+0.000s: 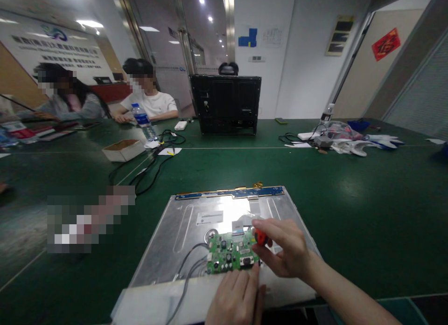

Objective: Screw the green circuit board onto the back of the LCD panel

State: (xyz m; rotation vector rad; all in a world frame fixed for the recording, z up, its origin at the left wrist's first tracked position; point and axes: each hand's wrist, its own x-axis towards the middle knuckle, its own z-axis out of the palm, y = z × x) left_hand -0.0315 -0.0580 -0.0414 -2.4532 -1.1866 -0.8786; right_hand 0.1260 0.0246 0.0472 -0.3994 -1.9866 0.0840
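Observation:
A flat metal panel (182, 236) lies on the green table, with a thin blue board (241, 192) along its far edge. On the panel sits a green circuit board (224, 257) with dark cables at its left side. My right hand (289, 248) is closed on a red and black tool (260, 237), held over the board's right edge; the tool's tip is hidden. My left hand (236, 294) rests at the board's near edge, index finger stretched towards its near right corner. Most of its fingers lie flat, and nothing shows in it. White sheeting (150, 301) covers the panel's near edge.
A black monitor-like device (229, 103) stands at the far edge. Further left are a small open box (124, 150), cables, a bottle (143, 120) and two seated people. Gloves (353, 145) and plastic bags lie at the far right. Another person's head shows behind the device.

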